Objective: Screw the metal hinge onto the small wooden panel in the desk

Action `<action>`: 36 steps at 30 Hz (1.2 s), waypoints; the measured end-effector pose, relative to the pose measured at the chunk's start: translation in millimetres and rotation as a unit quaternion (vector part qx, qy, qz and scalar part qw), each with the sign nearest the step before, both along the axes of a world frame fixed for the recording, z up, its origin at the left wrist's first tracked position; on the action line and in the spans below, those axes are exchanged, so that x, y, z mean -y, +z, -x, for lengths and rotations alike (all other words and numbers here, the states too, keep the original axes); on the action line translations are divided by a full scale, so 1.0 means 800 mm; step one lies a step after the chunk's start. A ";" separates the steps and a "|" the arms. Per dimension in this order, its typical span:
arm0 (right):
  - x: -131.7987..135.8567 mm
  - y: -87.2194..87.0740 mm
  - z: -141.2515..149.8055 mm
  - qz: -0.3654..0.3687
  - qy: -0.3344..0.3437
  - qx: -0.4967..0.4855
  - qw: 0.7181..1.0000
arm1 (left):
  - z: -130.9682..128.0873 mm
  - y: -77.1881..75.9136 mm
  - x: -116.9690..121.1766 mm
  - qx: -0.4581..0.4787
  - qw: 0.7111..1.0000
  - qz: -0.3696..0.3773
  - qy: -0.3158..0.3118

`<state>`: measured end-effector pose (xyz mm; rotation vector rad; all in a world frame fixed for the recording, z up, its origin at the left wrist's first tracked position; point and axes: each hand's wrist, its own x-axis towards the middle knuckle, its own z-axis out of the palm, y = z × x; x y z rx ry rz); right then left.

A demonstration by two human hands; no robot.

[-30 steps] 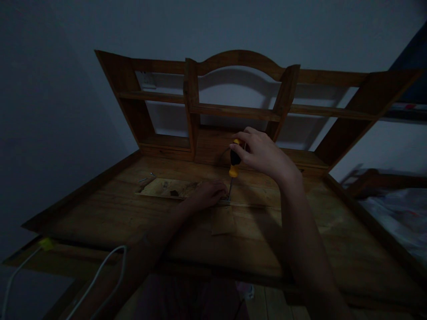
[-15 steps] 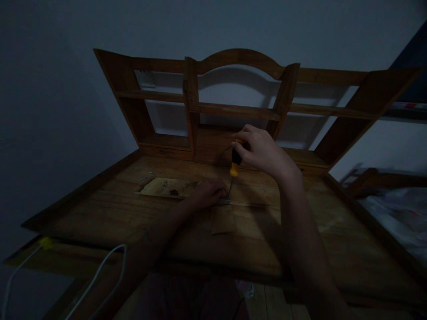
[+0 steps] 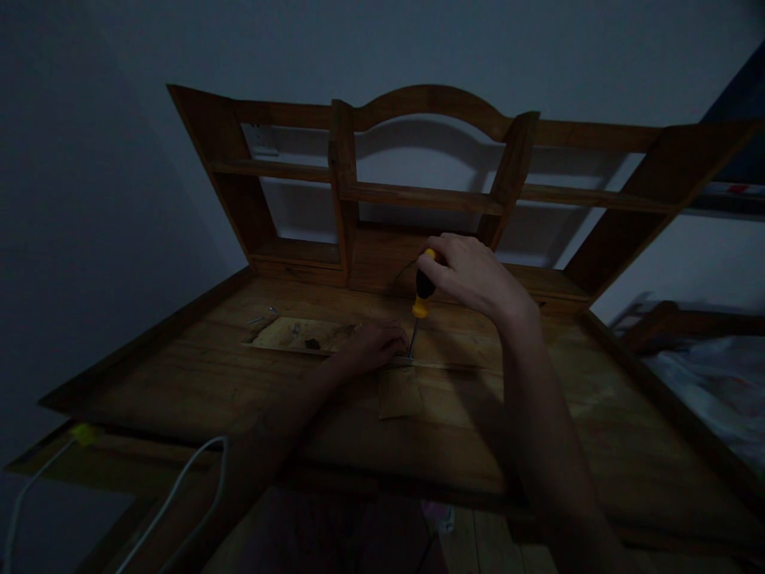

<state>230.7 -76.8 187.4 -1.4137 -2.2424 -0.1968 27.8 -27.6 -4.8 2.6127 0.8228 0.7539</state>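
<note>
My right hand (image 3: 469, 271) is closed round the yellow-and-black handle of a screwdriver (image 3: 421, 308), which stands nearly upright, its shaft pointing down. The tip meets a small metallic piece (image 3: 403, 361) at the edge of a wood strip on the desk top. My left hand (image 3: 376, 347) rests just left of the tip with its fingers curled and pressed down; what they pinch is hidden in the dim light. Under and left of that hand lies a pale, rough wooden board (image 3: 287, 333) with a dark knot. A brownish flat piece (image 3: 400, 393) lies in front of the tip.
Several thin screws or nails (image 3: 256, 320) lie beside the board's left end. A wooden shelf unit (image 3: 418, 194) stands along the back of the desk (image 3: 227, 379). A white cable (image 3: 191, 462) loops over the front left edge, near my left forearm. Bedding (image 3: 705, 383) is at the right.
My right hand has dropped slightly and turned a little on the screwdriver handle, showing more of its yellow top. The left hand has stayed in place.
</note>
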 end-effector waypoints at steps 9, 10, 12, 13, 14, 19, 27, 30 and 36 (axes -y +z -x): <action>-0.002 0.000 -0.002 -0.005 0.006 0.008 1.000 | 0.000 0.001 -0.002 -0.005 1.000 -0.011 -0.019; -0.001 0.000 -0.002 -0.008 0.004 0.009 1.000 | 0.000 0.001 -0.002 -0.003 1.000 -0.013 -0.023; -0.001 0.000 -0.002 -0.013 0.006 0.010 1.000 | 0.001 0.000 -0.002 0.003 1.000 -0.014 -0.028; -0.001 0.000 -0.002 -0.016 0.009 0.010 1.000 | 0.001 0.000 -0.002 0.004 1.000 -0.014 -0.028; -0.001 0.000 -0.003 -0.019 0.012 0.009 1.000 | 0.002 0.000 -0.002 0.002 1.000 -0.013 -0.025; -0.002 -0.001 -0.004 -0.022 0.017 0.005 1.000 | 0.002 0.004 0.003 -0.002 1.000 -0.012 -0.023; 0.004 0.007 -0.006 0.014 0.031 -0.026 0.999 | 0.000 0.010 0.008 0.000 1.000 0.006 -0.023; 0.003 0.007 -0.007 0.008 0.021 -0.016 1.000 | 0.000 0.009 0.008 0.004 1.000 0.012 -0.017; 0.006 0.006 -0.006 -0.005 0.006 -0.007 1.000 | 0.001 0.003 0.005 -0.003 1.000 0.014 -0.003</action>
